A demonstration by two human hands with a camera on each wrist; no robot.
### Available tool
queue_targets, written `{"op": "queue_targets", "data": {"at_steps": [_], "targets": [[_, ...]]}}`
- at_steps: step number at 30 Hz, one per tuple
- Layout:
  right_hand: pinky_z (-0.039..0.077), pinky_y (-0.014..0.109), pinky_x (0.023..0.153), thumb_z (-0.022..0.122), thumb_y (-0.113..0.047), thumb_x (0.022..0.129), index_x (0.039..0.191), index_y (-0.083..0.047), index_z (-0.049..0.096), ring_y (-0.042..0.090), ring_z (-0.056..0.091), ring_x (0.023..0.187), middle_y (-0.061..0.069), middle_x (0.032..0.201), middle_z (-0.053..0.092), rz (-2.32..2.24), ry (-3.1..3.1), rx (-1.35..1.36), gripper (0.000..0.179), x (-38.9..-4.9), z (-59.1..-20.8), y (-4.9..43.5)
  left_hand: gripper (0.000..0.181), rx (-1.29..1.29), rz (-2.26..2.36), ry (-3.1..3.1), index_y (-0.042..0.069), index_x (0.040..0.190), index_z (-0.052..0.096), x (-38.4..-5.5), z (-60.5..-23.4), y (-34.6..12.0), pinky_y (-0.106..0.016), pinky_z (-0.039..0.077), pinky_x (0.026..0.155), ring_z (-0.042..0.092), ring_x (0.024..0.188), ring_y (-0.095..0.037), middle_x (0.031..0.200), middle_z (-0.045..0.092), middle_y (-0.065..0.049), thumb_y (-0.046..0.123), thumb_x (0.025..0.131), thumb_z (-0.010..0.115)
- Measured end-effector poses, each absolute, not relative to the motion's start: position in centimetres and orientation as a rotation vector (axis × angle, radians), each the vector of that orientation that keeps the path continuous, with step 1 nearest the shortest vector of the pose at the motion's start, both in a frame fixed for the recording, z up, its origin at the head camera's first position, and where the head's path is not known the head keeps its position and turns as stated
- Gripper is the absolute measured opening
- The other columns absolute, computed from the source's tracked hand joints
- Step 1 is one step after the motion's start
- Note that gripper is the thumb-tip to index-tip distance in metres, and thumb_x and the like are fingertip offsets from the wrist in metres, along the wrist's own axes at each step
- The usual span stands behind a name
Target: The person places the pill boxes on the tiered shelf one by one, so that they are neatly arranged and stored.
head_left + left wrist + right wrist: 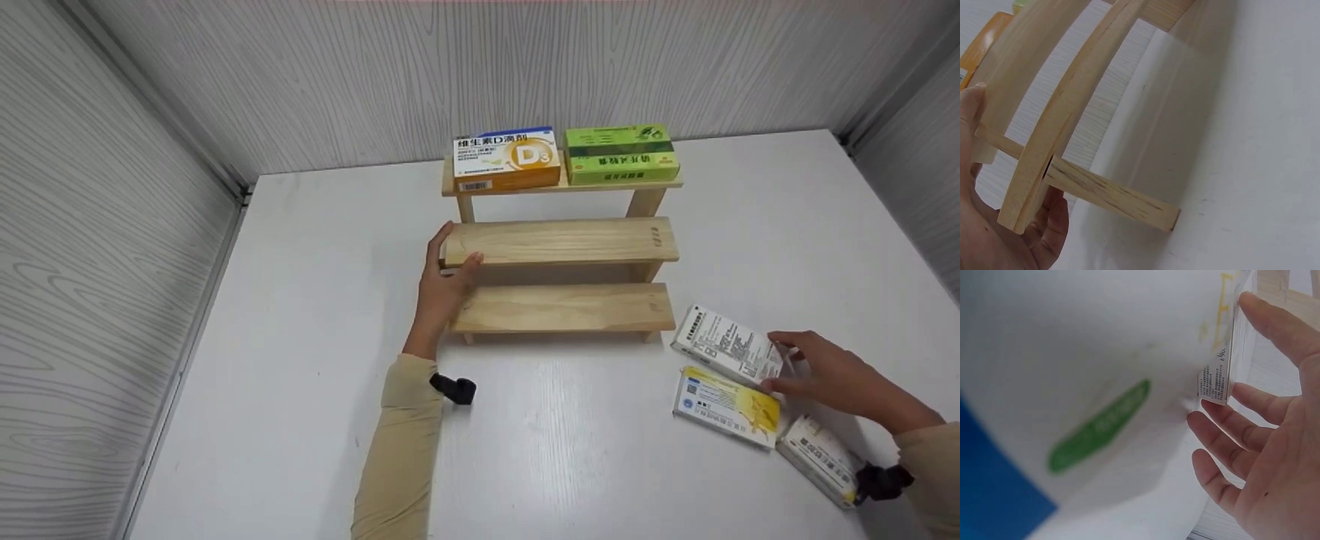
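Note:
A three-step wooden rack [555, 307] stands on the white table. My left hand [442, 296] grips the left end of its middle step, thumb at the front edge; the left wrist view shows fingers [1053, 230] curled by the rack's side. On the right, my right hand [836, 375] holds a white medicine box [727, 345] by its near right end, between thumb and fingers. That box lies printed side up, close beside the rack's lowest step. Just below it is a yellow-and-white medicine box [727, 409]. Another white box [817, 459] lies under the right wrist.
On the top step sit an orange-and-white vitamin D box [506, 159] and a green medicine box [621, 154], with a blue edge showing behind the orange one. Grey wood-grain panels [337, 75] wall the table at the back and sides.

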State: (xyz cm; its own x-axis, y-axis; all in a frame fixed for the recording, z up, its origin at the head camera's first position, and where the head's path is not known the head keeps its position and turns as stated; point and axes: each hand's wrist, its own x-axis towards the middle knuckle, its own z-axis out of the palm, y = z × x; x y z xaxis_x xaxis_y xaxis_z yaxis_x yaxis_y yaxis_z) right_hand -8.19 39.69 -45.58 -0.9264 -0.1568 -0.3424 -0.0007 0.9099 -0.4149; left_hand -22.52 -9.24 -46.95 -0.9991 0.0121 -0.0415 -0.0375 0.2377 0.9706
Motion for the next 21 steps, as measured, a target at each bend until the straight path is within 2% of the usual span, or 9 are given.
{"op": "queue_targets", "data": {"at_steps": [8, 16, 19, 21], "targets": [[0.042, 0.065, 0.085, 0.068, -0.047, 0.086, 0.142, 0.011, 0.033, 0.056, 0.045, 0.114, 0.038, 0.132, 0.041, -0.412, 2.780, -0.208, 0.088, -8.7, -45.8, 40.0, 0.066, -0.025, 1.917, 2.426, 0.060, 0.139, 0.027, -22.4, -47.0, -9.2, -0.034, 0.051, 0.073, 0.056, 0.095, -0.022, 0.127, 0.050, -0.006, 0.060, 0.084, 0.063], [0.044, 0.064, 0.084, 0.073, -0.045, 0.081, 0.141, 0.012, 0.035, 0.056, 0.046, 0.111, 0.038, 0.131, 0.042, -0.344, 2.815, -0.263, 0.091, -9.3, -45.8, 40.3, 0.064, -0.039, 1.928, 2.428, 0.061, 0.138, 0.027, -22.5, -46.9, -9.3, -0.034, 0.052, 0.072, 0.059, 0.095, -0.024, 0.125, 0.049, -0.008, 0.058, 0.085, 0.063], [0.048, 0.058, 0.078, 0.073, -0.041, 0.082, 0.141, 0.012, 0.034, 0.052, 0.051, 0.108, 0.035, 0.130, 0.042, -0.376, 2.835, -0.266, 0.089, -9.3, -45.4, 40.3, 0.064, -0.039, 1.925, 2.420, 0.062, 0.137, 0.027, -22.4, -46.9, -9.3, -0.034, 0.052, 0.073, 0.059, 0.095, -0.023, 0.121, 0.051, -0.008, 0.059, 0.085, 0.063], [0.051, 0.049, 0.071, 0.074, -0.037, 0.083, 0.141, 0.012, 0.033, 0.048, 0.053, 0.105, 0.033, 0.129, 0.042, -0.428, 2.858, -0.265, 0.086, -9.3, -44.8, 40.3, 0.064, -0.039, 1.916, 2.420, 0.063, 0.137, 0.027, -22.5, -46.8, -9.3, -0.034, 0.052, 0.073, 0.059, 0.095, -0.023, 0.119, 0.052, -0.008, 0.059, 0.085, 0.063]]}}
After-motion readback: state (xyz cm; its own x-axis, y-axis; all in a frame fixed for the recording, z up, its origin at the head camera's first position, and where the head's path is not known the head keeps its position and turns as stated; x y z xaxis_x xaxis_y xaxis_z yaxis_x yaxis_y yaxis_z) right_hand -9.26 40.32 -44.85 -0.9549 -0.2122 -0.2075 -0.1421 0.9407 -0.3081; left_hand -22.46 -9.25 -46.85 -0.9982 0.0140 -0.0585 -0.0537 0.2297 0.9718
